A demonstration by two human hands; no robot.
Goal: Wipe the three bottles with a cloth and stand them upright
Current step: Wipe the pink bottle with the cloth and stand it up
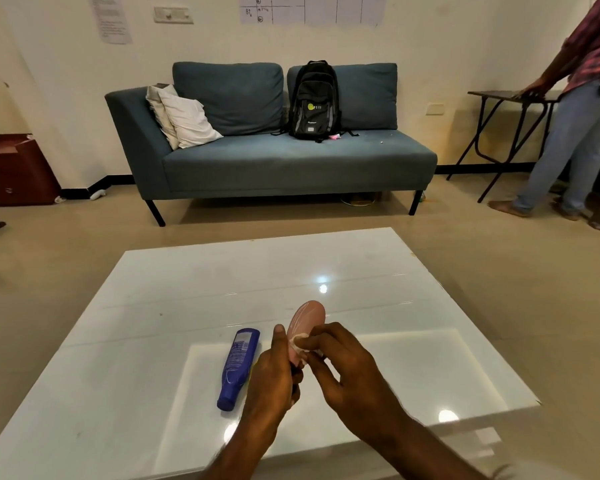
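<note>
On the white table [187, 289] the blue bottle [238, 367] lies flat, apparently unwiped. The left hand [272, 379] grips the pink bottle [305, 323] aloft; right hand [347, 370] pinches the cloth [300, 342] against it. No third bottle shows.

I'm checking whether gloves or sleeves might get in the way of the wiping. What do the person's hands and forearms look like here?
Both are bare. The left hand and the right hand wear no gloves, and no rings, watch or bracelet show on the sides facing the camera. The forearms run uncovered to the bottom edge of the picture, so no sleeve or cuff is in view.
</note>
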